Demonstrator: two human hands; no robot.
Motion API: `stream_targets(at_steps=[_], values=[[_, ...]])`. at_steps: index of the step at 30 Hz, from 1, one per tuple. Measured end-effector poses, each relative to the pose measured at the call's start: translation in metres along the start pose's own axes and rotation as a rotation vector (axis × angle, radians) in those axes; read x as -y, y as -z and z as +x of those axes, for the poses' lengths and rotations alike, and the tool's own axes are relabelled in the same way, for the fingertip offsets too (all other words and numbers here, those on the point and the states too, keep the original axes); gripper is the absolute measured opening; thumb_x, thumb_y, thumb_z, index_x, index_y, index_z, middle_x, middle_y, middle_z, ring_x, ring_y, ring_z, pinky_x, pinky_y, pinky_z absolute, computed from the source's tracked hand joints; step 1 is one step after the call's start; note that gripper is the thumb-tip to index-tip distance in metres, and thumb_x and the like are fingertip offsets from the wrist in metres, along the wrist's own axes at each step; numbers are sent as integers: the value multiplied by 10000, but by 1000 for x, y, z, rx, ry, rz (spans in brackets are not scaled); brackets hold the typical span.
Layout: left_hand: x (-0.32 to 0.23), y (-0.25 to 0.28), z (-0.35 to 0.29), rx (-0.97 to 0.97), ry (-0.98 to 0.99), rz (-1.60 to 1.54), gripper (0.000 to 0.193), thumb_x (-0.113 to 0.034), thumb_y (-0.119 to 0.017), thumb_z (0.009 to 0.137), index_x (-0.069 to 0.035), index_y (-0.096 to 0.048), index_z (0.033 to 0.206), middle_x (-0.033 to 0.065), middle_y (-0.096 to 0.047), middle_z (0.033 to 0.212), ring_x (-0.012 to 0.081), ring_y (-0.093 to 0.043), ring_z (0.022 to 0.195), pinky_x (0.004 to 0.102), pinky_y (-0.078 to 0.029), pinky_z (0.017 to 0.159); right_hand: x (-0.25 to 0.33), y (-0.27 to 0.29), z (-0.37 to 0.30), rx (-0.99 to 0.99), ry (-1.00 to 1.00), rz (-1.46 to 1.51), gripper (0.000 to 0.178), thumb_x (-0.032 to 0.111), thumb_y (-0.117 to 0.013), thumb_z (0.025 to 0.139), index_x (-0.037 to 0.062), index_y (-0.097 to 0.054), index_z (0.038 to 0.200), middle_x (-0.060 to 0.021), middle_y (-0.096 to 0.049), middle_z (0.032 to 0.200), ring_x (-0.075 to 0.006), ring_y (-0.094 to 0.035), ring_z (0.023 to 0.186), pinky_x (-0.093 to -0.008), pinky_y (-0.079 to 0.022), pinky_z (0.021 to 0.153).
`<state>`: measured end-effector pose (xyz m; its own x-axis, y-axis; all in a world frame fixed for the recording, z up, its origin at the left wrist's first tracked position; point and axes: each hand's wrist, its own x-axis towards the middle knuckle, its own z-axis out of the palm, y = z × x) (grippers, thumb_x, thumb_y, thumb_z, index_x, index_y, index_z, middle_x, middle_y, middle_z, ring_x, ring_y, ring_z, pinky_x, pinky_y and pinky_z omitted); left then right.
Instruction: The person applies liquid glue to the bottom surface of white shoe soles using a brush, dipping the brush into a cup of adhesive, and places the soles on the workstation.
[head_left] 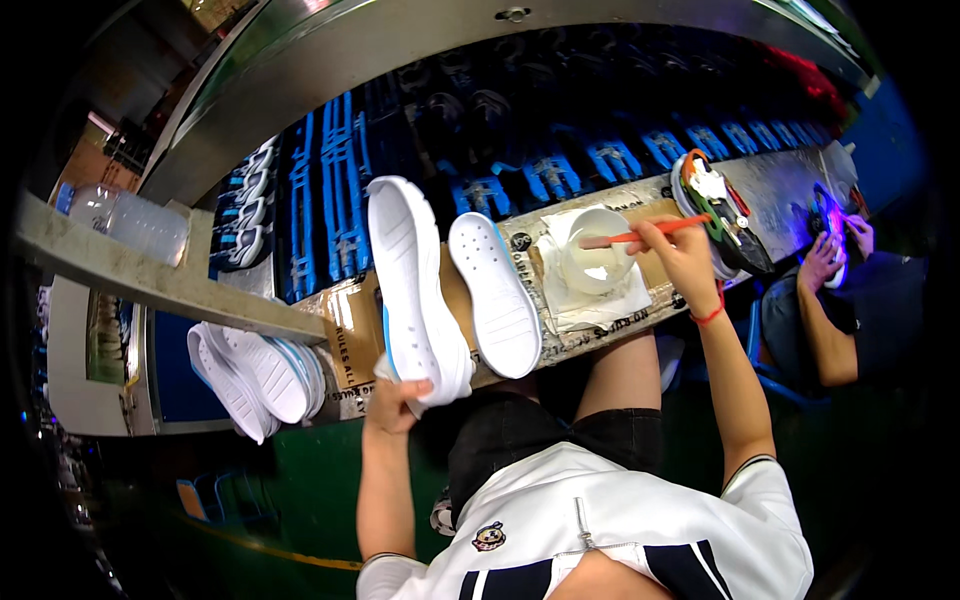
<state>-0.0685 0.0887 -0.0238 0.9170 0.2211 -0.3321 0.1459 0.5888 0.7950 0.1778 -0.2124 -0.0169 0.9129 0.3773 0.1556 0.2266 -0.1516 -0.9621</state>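
Note:
A white shoe sole (407,270) stands tilted up over the bench's near edge, its heel gripped by my left hand (398,400). Right of it, another white sole (494,300) with small holes and a blue edge lies on the cardboard. My right hand (682,255) pinches a brush (645,237) with an orange handle. The brush's tip is over a round translucent bowl (598,275), which holds some pale liquid. White paper (570,312) is spread beneath the bowl.
Several white soles (262,372) are stacked at the left. A dark shoe with orange and green parts (715,210) stands right of the bowl. Behind run blue racks (545,178) with dark shoes. A large clear bottle (135,222) is far left; a co-worker's hands (825,258) handle a lit shoe at right.

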Motion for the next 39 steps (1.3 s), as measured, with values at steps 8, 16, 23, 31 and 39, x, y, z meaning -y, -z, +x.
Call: stream_targets(at_steps=[8,16,23,31,39], values=[[21,-44,21,267,-214,-500,1062,-542,-723,668,-83,-164,1446,191,-328,1414,498,-417,1183,656,-369,942,-1,-5,13,33,1,-297,240,200,-600,849,-16,-702,830,-39,-674,626,-76,-552,528,-230,-417,515],[26,-22,45,171,-79,-354,805,-397,-581,712,82,-357,1319,272,-508,1227,392,-559,1066,481,-470,919,22,12,13,95,-44,50,219,129,-575,885,-70,-653,934,-110,-683,752,-113,-620,680,-231,-479,677],[13,-59,21,384,225,-348,789,-327,-597,706,44,-322,1346,264,-544,1165,381,-622,946,497,-541,777,45,8,15,231,-15,190,226,158,-555,904,-35,-656,967,-81,-682,738,-95,-612,712,-194,-389,602],[8,-68,15,537,597,-535,697,-461,-408,897,51,-311,1361,327,-495,1186,424,-618,868,541,-531,705,84,-29,29,561,477,-78,120,114,-636,841,43,-709,904,-87,-667,892,-162,-591,789,-303,-476,754],[25,-71,13,580,582,-719,748,-492,-486,860,41,-324,1360,307,-488,1200,425,-599,877,547,-511,741,73,-8,49,544,453,-180,143,194,-678,810,86,-724,891,-44,-618,831,-165,-551,815,-290,-464,732]])
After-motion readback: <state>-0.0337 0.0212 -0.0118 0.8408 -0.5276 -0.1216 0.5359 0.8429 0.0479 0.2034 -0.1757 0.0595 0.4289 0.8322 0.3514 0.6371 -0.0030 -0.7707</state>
